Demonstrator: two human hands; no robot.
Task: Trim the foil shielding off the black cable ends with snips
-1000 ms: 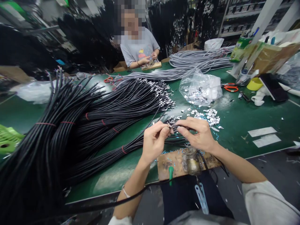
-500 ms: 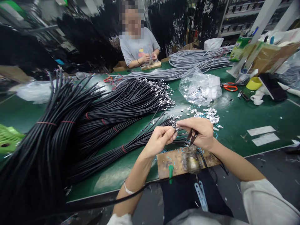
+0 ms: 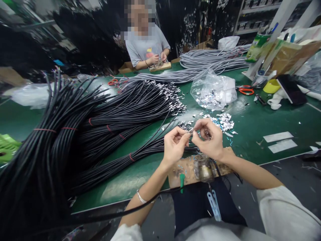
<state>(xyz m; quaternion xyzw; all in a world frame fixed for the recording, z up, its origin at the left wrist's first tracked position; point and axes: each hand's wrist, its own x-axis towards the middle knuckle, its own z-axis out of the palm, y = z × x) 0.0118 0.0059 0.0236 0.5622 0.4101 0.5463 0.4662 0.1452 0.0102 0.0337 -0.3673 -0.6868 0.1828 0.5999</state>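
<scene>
My left hand [image 3: 175,144] is closed, thumb and forefinger pinching a thin black cable near its stripped end [image 3: 191,131]. Fingertips of my right hand [image 3: 210,139] meet it there, pinched on the fine wire end. Whether the dark cutting tool is still in my right palm is hidden. Just behind both hands lies a red-tied bundle of black cables [image 3: 147,149], its ends fanned out. Below them is a stained wooden board [image 3: 175,172] carrying a clear, worn block [image 3: 205,170] and a green clip [image 3: 182,182]. White and blue scraps [image 3: 224,122] are scattered beyond my right hand.
Larger black cable bundles [image 3: 117,113] fill the left side. Behind are grey cables [image 3: 213,62], a plastic bag of scraps [image 3: 213,92] and orange-handled scissors [image 3: 246,89]. A phone [image 3: 292,89] stands at right. Across the table another person [image 3: 147,47] works with both hands.
The dark cutters seen in my right hand no longer show. My right fingers have turned and curled into a pinch at the wire end, against my left fingertips. The view has shifted slightly.
</scene>
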